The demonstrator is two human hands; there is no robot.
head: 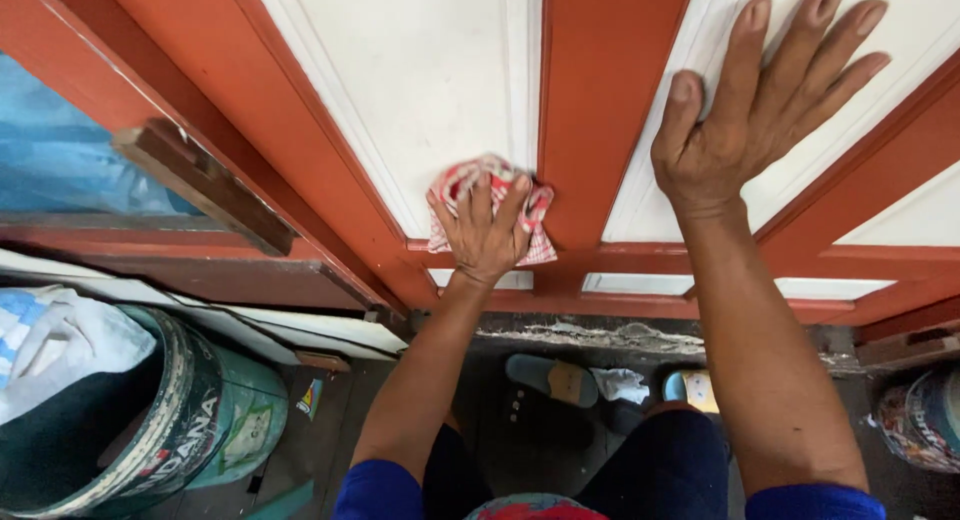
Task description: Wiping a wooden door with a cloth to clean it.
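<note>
I am pressing a crumpled red-checked cloth [490,205] under my left hand [487,238], fingers clenching it against the door's [420,70] smooth white panel beside the red rail; my right hand [755,100] is lying flat, fingers released

Cloth [495,205] partly under left hand [485,230]
</note>
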